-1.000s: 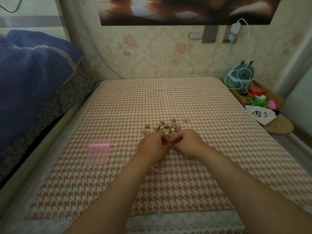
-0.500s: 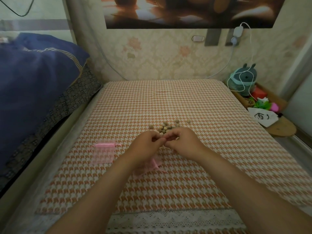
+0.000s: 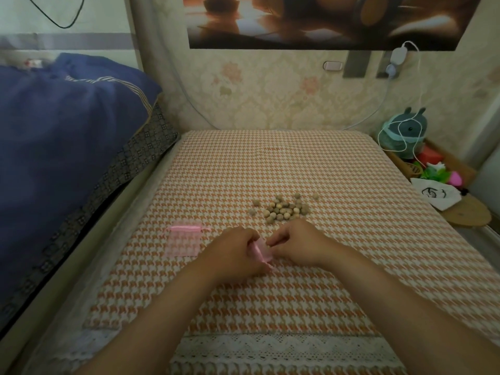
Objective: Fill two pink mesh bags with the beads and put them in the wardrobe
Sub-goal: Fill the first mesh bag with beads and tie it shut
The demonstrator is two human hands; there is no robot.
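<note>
Head view. Your left hand [image 3: 238, 253] curls its fingers round a pink mesh bag [image 3: 261, 251], and the crumpled bag and its pink ribbon show between your two hands. Your right hand [image 3: 295, 247] meets it from the other side, fingertips pinching the bag's near edge; whether the mouth of the bag stands open cannot be told. Both hands rest low over the orange-and-white houndstooth cloth [image 3: 270, 163], whose near border is white lace. The beads [image 3: 284, 211], round and pale brown, lie in a loose cluster on the cloth just beyond your right hand, apart from it, with a few strays at the cluster's left and far edges. The second pink mesh bag [image 3: 184, 240] lies flat on the cloth to the left of your left hand, not touching it, its drawstring end pointing away from you. A blue quilt [image 3: 62, 136] is heaped at far left. At right, off the cloth, a white pouch [image 3: 434, 194] bears a black mark too blurred to read as writing; behind it sits a teal plush toy [image 3: 407, 129] draped with a white cable [image 3: 418, 85].
</note>
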